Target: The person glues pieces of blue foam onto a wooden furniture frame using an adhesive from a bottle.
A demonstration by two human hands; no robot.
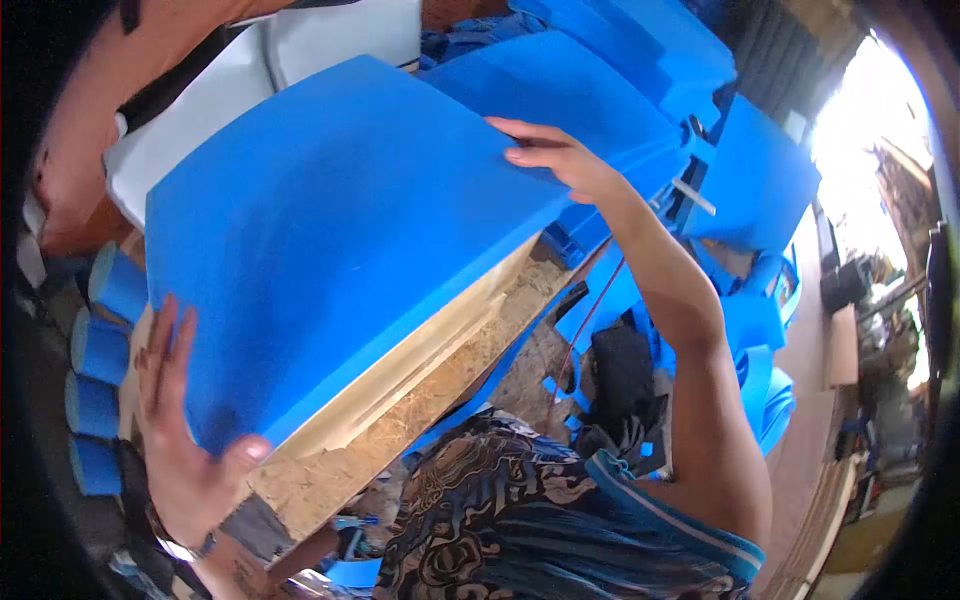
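Observation:
A large blue foam-like panel (340,230) lies over a pale wooden frame (410,365), which rests on a chipboard surface (370,440). At the panel's near left corner is my left hand (195,430), its thumb and fingers spread against the edges. My right hand (555,160) lies on the far right edge, with fingers stretched over the blue top and slightly apart. Neither hand is wrapped round anything.
Blue rolls (100,345) line the left side. White padded pieces (340,40) stand behind the panel. More blue sheets (755,180) are at the back right, with blue scraps and a black item (622,370) on the floor. Boards (815,530) lie at the right.

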